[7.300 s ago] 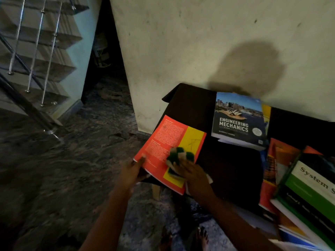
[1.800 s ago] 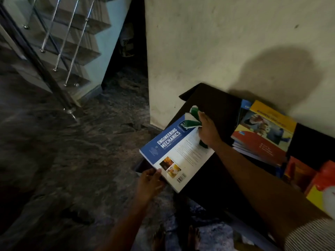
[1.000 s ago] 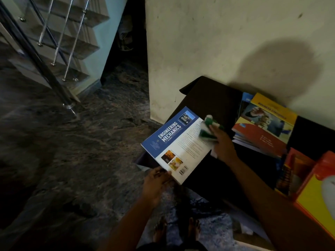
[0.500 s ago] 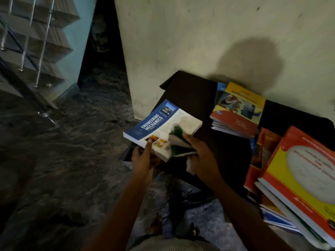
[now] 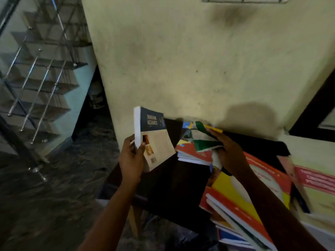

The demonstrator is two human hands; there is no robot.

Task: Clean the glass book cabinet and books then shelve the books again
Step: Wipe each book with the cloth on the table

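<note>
My left hand [image 5: 130, 158] grips the Engineering Mechanics book [image 5: 152, 137] by its lower corner and holds it upright above the dark table [image 5: 172, 187], back cover facing me, page edges to the left. A green and white cloth [image 5: 200, 140] is held in my right hand [image 5: 228, 153], just right of the book and over a small stack of books with a red and yellow cover [image 5: 192, 154].
A tall pile of books [image 5: 241, 205] with an orange and yellow top cover fills the table's right front. More books [image 5: 319, 182] lie blurred at far right. A cream wall stands behind; a staircase with metal railing [image 5: 36, 91] is at left.
The book has been lifted from lying flat on the table to standing upright in my left hand. My right hand with the cloth has come off the cover and moved right.
</note>
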